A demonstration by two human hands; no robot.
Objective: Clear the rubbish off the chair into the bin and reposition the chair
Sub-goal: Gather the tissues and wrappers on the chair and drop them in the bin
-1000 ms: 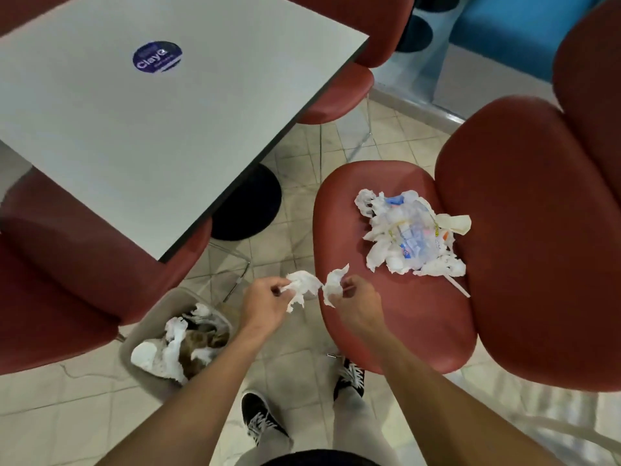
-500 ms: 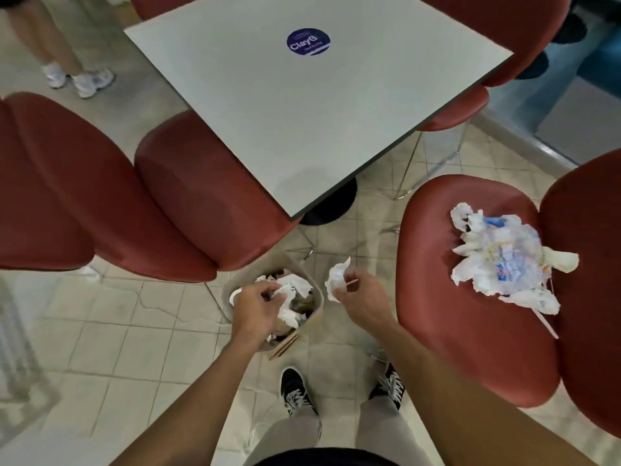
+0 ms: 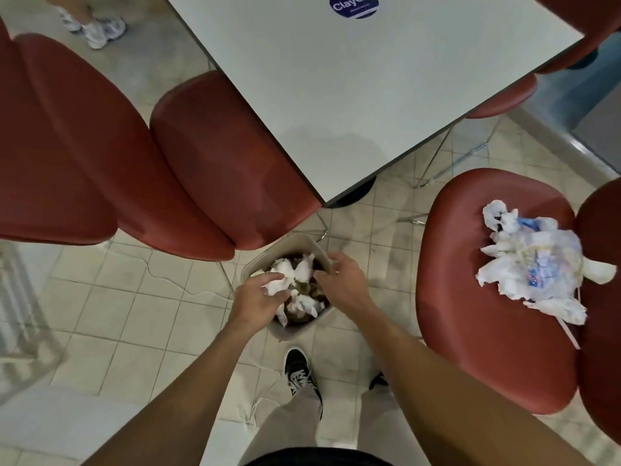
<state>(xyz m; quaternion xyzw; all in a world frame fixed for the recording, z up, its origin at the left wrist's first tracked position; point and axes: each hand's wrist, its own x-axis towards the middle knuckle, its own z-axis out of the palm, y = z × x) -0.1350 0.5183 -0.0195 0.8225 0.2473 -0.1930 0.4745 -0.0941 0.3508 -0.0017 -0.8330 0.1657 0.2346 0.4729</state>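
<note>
Where rubbish (image 3: 534,260) remains: chair (image 3: 487,331).

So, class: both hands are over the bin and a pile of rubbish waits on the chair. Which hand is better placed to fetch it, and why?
Probably the right hand. It hangs over the bin's right edge, on the side nearest the chair holding the rubbish. The left hand would have to cross the body.

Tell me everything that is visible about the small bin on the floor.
The bin is a small beige container, plastic by its look, with rounded corners and an open top, with no lid visible. It stands upright on the tiled floor, beside the table's corner and in front of the person's shoes. Crumpled white tissues and some brown waste fill it. The left hand and the right hand hover over its opening, fingers spread.
</note>
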